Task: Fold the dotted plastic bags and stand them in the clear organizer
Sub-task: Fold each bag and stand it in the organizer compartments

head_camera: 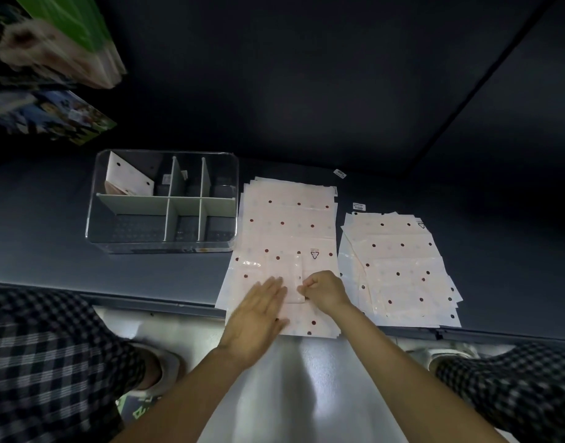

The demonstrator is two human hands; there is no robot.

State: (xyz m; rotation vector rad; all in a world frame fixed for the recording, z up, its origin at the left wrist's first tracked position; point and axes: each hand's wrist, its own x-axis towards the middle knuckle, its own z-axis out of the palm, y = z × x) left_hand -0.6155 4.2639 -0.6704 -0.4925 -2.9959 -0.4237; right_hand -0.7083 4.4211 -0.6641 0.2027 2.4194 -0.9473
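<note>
A pile of pale pink dotted plastic bags [286, 219] lies flat in the middle of the dark table, its near end hanging past the edge. On top of it sits a partly folded bag [286, 270], a narrow strip. My left hand [259, 314] lies flat on the strip's left side with fingers straight. My right hand [324, 290] pinches the strip's right edge with curled fingers. A second pile of dotted bags [399, 266] lies to the right. The clear organizer [163, 203] stands to the left; one folded dotted bag [129, 179] leans in its back-left compartment.
White dividers split the organizer into several compartments. Two small barcode labels [359, 206] lie on the table behind the piles. Boxes and packages [51, 59] are stacked at the far left. My knees in checked trousers [44, 362] flank the table's near edge.
</note>
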